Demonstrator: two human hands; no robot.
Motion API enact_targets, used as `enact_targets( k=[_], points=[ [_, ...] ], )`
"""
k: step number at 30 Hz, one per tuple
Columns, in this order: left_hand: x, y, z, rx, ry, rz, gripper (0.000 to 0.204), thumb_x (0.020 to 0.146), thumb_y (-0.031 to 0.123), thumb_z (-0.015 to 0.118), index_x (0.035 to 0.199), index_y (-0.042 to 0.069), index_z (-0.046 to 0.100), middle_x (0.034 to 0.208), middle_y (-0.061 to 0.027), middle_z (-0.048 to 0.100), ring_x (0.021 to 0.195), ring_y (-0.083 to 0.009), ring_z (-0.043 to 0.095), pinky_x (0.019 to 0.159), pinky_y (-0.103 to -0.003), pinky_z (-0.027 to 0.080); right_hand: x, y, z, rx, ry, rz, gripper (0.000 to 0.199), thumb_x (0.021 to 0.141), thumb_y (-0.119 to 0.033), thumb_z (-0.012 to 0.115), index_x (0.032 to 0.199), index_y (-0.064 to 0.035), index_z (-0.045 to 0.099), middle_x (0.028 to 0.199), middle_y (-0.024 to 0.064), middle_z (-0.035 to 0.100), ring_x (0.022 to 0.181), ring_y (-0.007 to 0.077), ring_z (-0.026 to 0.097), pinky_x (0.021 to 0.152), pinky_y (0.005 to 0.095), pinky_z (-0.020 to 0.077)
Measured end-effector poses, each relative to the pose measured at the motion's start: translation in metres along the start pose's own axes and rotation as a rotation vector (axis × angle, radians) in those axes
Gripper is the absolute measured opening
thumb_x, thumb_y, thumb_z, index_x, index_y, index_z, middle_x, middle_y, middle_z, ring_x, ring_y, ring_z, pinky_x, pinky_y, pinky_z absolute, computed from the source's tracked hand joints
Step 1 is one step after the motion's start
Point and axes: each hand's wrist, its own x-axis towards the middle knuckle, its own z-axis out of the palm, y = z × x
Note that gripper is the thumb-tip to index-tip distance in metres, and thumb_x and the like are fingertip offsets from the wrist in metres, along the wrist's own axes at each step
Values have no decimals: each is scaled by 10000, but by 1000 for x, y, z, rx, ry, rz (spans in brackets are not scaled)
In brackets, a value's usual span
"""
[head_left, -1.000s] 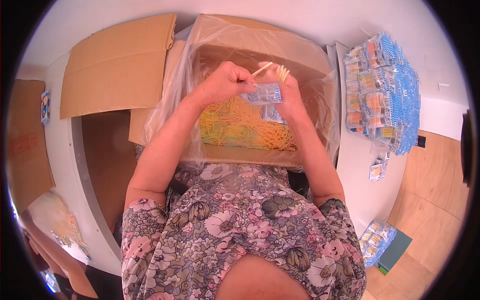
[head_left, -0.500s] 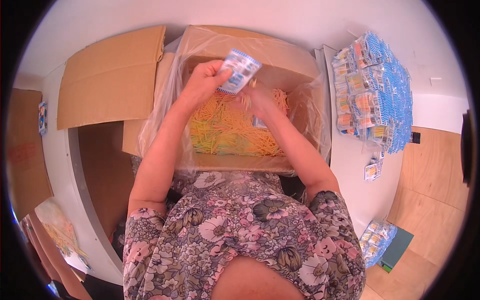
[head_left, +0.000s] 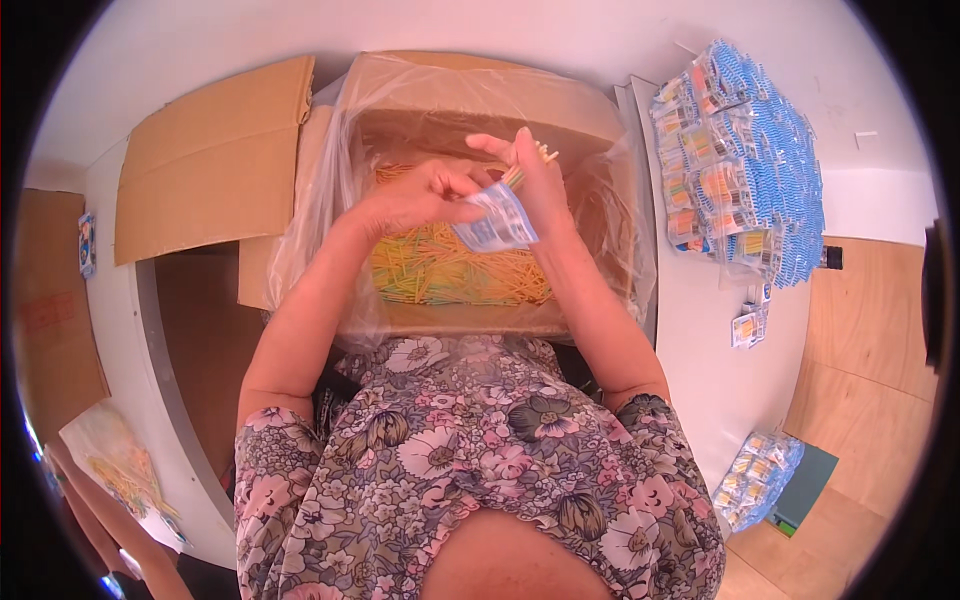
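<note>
My left hand (head_left: 425, 197) pinches a small blue-and-white flat packet (head_left: 497, 220), partly see-through, over the open carton. Close beside it, my right hand (head_left: 542, 190) is raised and holds a small bundle of thin pale sticks (head_left: 514, 178), with some fingers stretched out. The lower ends of the bundle meet the packet's upper edge; whether they are inside it I cannot tell. Below both hands lies a heap of loose thin sticks (head_left: 450, 270) in yellow, orange and green. They fill the bottom of a cardboard box (head_left: 450, 320) lined with a clear plastic bag (head_left: 345, 190).
A tall stack of filled packets (head_left: 740, 170) stands on the white table (head_left: 690, 330) at right, a few loose packets (head_left: 748, 325) near it. Lower right is a bagged bundle of packets (head_left: 758, 480). A cardboard flap (head_left: 215, 160) spreads at left. Another person's arm (head_left: 125, 540) shows lower left.
My left hand has lowered the packet and tilted it toward my right hand. My right hand has risen from the heap with sticks, beside the packet.
</note>
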Motion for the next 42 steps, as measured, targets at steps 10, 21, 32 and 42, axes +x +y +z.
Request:
enact_targets(
  k=[10, 21, 32, 42],
  points=[
    [6, -11, 57, 145, 18, -120, 153, 827, 100, 645, 931, -8, 671, 812, -4, 640, 779, -72, 551, 743, -255, 459, -30, 4, -35, -1173, -314, -512, 504, 789, -266, 603, 1274, -177, 500, 1419, 174, 337, 1281, 328, 380, 1012, 400, 338],
    [17, -27, 80, 346, 78, 41, 90, 817, 67, 637, 859, -10, 658, 725, -71, 633, 698, -112, 569, 640, -274, 450, -74, -36, -43, -812, -394, -288, 476, 968, -350, 393, 1273, 4, 488, 1261, 123, 524, 1205, 210, 452, 1025, 343, 322],
    [22, -34, 80, 361, 78, 180, 97, 823, 86, 636, 874, 11, 673, 767, -66, 653, 706, -109, 583, 652, -272, 465, -52, 2, -54, -1111, 17, -603, 226, 810, -233, 639, 720, -30, 597, 590, 89, 559, 557, 129, 551, 540, 279, 434],
    [16, -36, 20, -129, 177, 52, 216, 881, 104, 585, 1067, 7, 638, 932, -26, 672, 836, -81, 607, 774, -256, 487, -60, 16, -105, -1252, -345, -263, 213, 806, -169, 569, 693, 9, 541, 608, 115, 506, 564, 185, 487, 559, 343, 412]
  ],
)
